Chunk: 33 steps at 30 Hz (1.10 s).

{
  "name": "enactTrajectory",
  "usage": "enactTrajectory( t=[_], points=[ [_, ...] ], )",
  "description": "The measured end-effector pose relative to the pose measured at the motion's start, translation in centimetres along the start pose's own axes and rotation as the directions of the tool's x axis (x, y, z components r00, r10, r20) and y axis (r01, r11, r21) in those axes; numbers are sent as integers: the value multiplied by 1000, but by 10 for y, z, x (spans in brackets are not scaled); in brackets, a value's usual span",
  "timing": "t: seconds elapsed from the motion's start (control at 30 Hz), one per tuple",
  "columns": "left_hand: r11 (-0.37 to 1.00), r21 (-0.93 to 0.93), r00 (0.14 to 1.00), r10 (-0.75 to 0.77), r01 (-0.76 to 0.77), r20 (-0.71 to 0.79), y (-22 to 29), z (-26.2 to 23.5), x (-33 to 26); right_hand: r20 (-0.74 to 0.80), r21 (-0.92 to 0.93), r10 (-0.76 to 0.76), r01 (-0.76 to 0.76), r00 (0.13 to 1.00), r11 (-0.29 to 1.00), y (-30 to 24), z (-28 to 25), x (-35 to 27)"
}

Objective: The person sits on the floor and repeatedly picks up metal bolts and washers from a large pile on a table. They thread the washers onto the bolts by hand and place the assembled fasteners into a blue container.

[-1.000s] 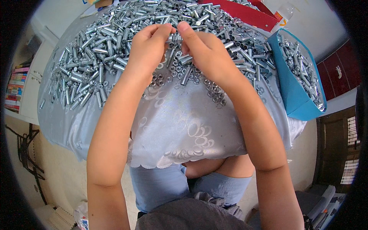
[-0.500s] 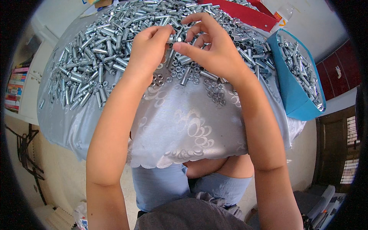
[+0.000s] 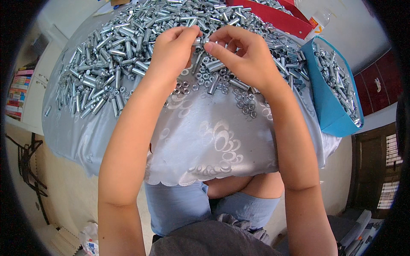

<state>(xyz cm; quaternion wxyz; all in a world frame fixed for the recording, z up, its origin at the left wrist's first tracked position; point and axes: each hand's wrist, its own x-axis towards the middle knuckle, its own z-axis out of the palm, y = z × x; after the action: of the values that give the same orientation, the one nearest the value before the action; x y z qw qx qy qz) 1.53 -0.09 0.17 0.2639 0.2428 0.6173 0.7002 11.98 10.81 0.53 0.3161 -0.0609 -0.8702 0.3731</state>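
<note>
Over the near middle of a big heap of silvery metal expansion bolts (image 3: 128, 47), both of my hands meet at one piece. My left hand (image 3: 176, 48) is closed, pinching the bolt's metal sleeve (image 3: 197, 42) between thumb and fingers. My right hand (image 3: 245, 53) is closed too, with thumb and index finger at the nut (image 3: 205, 42) on the sleeve's right end. Much of the piece is hidden by my fingers. Just below my hands lie loose hex nuts (image 3: 245, 102), a sleeve (image 3: 214, 84) and a thin bolt (image 3: 197, 62).
A pale patterned cloth (image 3: 192, 141) covers the round table. At the right edge stands a blue bin (image 3: 326, 98) full of bolts. Behind it are a red box (image 3: 273, 19) with more metal pieces and a clear bottle (image 3: 318, 21). My lap is under the table edge.
My right fingers, spread around the nut before, have drawn in and closed on it. Both hands appear slightly farther right in the picture, and so does the heap.
</note>
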Motion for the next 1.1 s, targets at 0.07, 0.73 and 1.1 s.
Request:
enactTrajectory(
  t=[0.07, 0.73, 1.1],
  points=[
    [1000, 2, 1000, 2, -2, 12, -1, -1, 1, -5, 10, 7, -7, 1000, 1000, 0, 1, 0],
    [999, 32, 1000, -1, 0, 7, -5, -2, 4, 64, -63, 215, -211, 975, 975, -3, -6, 1],
    [1000, -5, 1000, 7, -7, 21, -2, -3, 4, 22, 100, 20, -22, 1000, 995, 9, 4, 1]
  ],
)
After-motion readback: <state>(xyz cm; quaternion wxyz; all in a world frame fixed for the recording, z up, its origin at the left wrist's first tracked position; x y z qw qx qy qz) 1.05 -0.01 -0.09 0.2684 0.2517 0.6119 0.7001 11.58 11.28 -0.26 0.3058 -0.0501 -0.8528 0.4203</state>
